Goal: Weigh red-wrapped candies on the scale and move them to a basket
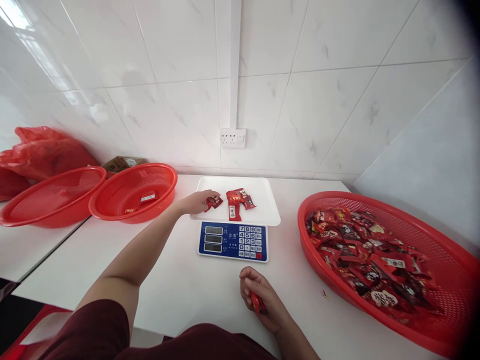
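Our left hand was over the left side of the white tray. Its fingers touched some dark red packets there, but we could not tell if they were pinched tight. A few more red packets lay in a little bunch near the middle of the tray.

The blue scale was just in front of us, with its number buttons facing our way. Our right hand was curled up near the front of the white table, closed around a small red packet.

On our right we had a big red basket with lots of shiny packets inside. On our left, a round red basket had a packet with a white label in it.
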Demonstrator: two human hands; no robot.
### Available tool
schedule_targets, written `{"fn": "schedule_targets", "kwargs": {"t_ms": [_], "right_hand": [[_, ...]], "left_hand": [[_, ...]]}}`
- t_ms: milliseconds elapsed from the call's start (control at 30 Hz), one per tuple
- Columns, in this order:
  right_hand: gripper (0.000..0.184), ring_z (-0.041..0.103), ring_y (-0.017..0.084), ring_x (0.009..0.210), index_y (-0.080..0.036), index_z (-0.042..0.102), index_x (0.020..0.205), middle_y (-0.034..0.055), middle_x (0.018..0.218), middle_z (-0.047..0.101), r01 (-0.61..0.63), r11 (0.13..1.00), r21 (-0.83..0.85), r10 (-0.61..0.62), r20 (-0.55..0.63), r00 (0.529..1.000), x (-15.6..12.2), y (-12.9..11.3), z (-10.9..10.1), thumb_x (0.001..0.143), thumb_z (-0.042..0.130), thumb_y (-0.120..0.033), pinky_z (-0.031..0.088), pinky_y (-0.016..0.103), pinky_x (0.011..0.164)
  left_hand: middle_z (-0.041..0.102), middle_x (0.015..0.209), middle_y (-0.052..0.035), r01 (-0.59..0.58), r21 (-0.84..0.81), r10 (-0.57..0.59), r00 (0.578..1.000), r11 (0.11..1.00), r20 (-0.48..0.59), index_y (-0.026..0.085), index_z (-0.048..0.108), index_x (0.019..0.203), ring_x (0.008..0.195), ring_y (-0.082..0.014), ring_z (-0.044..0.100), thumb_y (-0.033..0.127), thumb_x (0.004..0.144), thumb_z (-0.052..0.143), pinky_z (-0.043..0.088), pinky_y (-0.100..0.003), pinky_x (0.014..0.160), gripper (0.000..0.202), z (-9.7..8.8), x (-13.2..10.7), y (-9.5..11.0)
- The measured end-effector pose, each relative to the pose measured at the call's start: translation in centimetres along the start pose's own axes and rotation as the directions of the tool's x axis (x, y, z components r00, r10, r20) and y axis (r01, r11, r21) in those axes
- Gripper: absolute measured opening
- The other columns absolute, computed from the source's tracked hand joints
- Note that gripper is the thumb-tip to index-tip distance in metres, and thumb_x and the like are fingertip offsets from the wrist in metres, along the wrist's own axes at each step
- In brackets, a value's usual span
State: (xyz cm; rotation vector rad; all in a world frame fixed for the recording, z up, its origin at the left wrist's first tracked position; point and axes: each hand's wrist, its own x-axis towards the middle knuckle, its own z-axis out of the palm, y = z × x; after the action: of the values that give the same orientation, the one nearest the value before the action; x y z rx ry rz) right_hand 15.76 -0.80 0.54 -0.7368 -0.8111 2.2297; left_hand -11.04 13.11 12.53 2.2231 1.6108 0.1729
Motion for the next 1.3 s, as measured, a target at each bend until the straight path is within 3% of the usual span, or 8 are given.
{"fn": "schedule_targets", "kwargs": {"t_ms": [233, 367, 500, 700, 867, 1000, 1167, 1300], "right_hand": [[0.028, 0.035, 0.004, 0.042, -0.021, 0.058, 0.078, -0.0061, 0.054, 0.045, 0.0, 0.999, 0.039, 0.0, 0.009, 1.0, 0.1, 0.0, 0.1, 0.065, 0.075, -0.039, 0.017, 0.016, 0.039], [0.027, 0.036, 0.004, 0.043, -0.02, 0.058, 0.079, -0.006, 0.054, 0.045, 0.016, 0.999, 0.029, -0.016, -0.001, 1.0, 0.0, 0.0, 0.2, 0.066, 0.074, -0.039, 0.018, 0.015, 0.039], [0.028, 0.035, 0.004, 0.042, -0.02, 0.058, 0.079, -0.0064, 0.054, 0.045, 0.021, 0.999, 0.035, -0.021, -0.002, 1.0, 0.0, -0.1, 0.2, 0.066, 0.074, -0.039, 0.018, 0.015, 0.039], [0.027, 0.035, 0.004, 0.042, -0.02, 0.058, 0.079, -0.0063, 0.055, 0.046, 0.023, 0.999, 0.033, -0.024, 0.007, 1.0, 0.0, 0.0, 0.0, 0.067, 0.074, -0.038, 0.018, 0.016, 0.038], [0.028, 0.035, 0.004, 0.043, -0.02, 0.057, 0.079, -0.0065, 0.054, 0.045, 0.015, 0.999, 0.032, -0.016, 0.018, 1.0, 0.0, 0.0, 0.1, 0.066, 0.074, -0.038, 0.018, 0.016, 0.039], [0.027, 0.035, 0.004, 0.042, -0.02, 0.058, 0.079, -0.0064, 0.054, 0.046, 0.013, 1.0, 0.023, -0.013, 0.023, 1.0, 0.1, 0.2, 0.2, 0.067, 0.074, -0.038, 0.016, 0.016, 0.038], [0.026, 0.036, 0.004, 0.042, -0.021, 0.059, 0.08, -0.0065, 0.055, 0.046, 0.041, 0.999, 0.015, -0.041, -0.012, 0.999, 0.1, 0.2, -0.2, 0.067, 0.074, -0.038, 0.016, 0.016, 0.038], [0.026, 0.036, 0.004, 0.042, -0.021, 0.059, 0.08, -0.0064, 0.055, 0.045, 0.065, 0.998, 0.027, -0.065, -0.024, 0.998, 0.2, 0.1, -0.4, 0.067, 0.073, -0.038, 0.016, 0.017, 0.038]], "left_hand": [[0.03, 0.147, -0.0057, -0.111, -0.066, 0.098, 0.979, 0.992, -0.178, 0.027, 0.02, 0.143, 0.136, -0.0274, 0.025, 0.05, 0.086, 0.043, 0.022, -0.044, 0.111, 0.066, 3.0, 1.2, 3.1], [0.025, 0.15, -0.0046, -0.134, 0.062, 0.142, 0.977, 0.989, -0.161, 0.033, 0.033, 0.137, 0.14, -0.0292, 0.007, 0.055, 0.085, 0.043, 0.006, -0.055, 0.111, 0.057, 3.9, 3.0, 4.6], [0.039, 0.142, -0.0025, -0.178, 0.096, 0.19, 0.973, 0.979, -0.132, 0.032, 0.045, 0.127, 0.137, -0.0293, 0.019, 0.048, 0.084, 0.048, 0.01, -0.056, 0.11, 0.046, 3.8, 3.6, 5.1], [0.056, 0.119, -0.004, -0.131, 0.05, 0.137, 0.981, 0.99, -0.137, 0.026, 0.052, 0.117, 0.114, -0.0245, 0.048, 0.045, 0.082, 0.051, 0.03, -0.042, 0.105, 0.04, 2.6, 1.8, 3.9], [0.043, 0.136, -0.0072, -0.061, 0.065, 0.071, 0.985, 0.996, -0.158, 0.026, 0.039, 0.132, 0.13, -0.028, 0.031, 0.051, 0.084, 0.046, 0.023, -0.046, 0.108, 0.054, 2.5, 1.7, 3.1], [0.031, 0.146, -0.0052, -0.127, 0.095, 0.142, 0.976, 0.987, -0.163, 0.03, 0.034, 0.136, 0.139, -0.0286, 0.011, 0.058, 0.088, 0.033, 0.012, -0.052, 0.111, 0.056, 3.2, 3.6, 4.9], [0.036, 0.144, -0.0042, -0.223, 0.228, 0.243, 0.968, 0.948, -0.065, 0.031, 0.042, 0.132, 0.138, -0.0291, 0.013, 0.062, 0.089, 0.026, 0.006, -0.058, 0.109, 0.055, 4.5, 5.8, 7.4], [0.043, 0.138, -0.0041, -0.22, 0.289, 0.249, 0.966, 0.932, -0.068, 0.029, 0.049, 0.125, 0.136, -0.0276, 0.021, 0.056, 0.091, 0.029, 0.007, -0.058, 0.109, 0.048, 5.0, 5.0, 7.3]]}}
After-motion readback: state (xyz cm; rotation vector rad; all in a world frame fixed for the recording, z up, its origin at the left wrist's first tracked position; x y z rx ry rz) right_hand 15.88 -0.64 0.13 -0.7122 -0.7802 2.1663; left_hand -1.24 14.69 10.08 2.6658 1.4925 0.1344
